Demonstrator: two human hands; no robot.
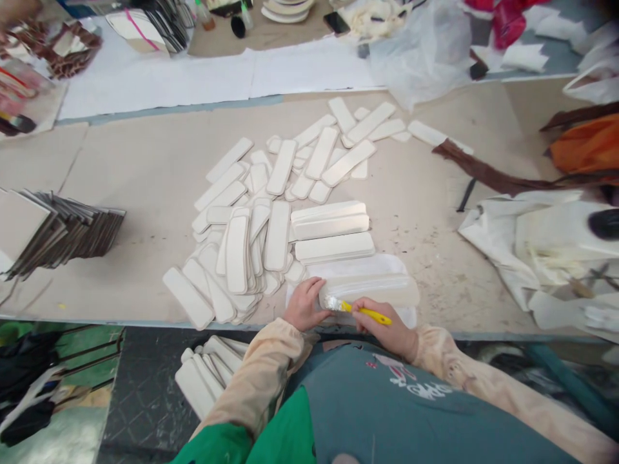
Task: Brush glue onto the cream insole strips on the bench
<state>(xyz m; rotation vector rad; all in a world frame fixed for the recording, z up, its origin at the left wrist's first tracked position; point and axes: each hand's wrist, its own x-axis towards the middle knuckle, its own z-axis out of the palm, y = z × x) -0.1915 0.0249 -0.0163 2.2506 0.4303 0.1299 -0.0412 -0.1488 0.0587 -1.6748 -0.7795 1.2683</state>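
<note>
A paintbrush [365, 311] with a yellow handle is gripped in my right hand [387, 327]. Its white-coated bristles touch the left part of a long, round-ended cream strip [372, 290], which looks wet and glossy. My left hand [305, 304] holds the left end of that strip, thumb at the near side and fingers at the far side. Beneath the strip lies a white sheet [394, 263]. Just beyond it are two neat stacks of similar strips, a nearer stack [334, 247] and a farther stack [329, 219]. Whether several strips lie under the brush I cannot tell.
Loose cream strips [278, 235] spread over the table's middle. More strips [206, 374] rest on a dark surface below the table edge. Stacked boards [62, 229] stand at left. A brown strap [488, 171] and a white cloth [503, 238] lie at right, plastic bags [425, 58] behind.
</note>
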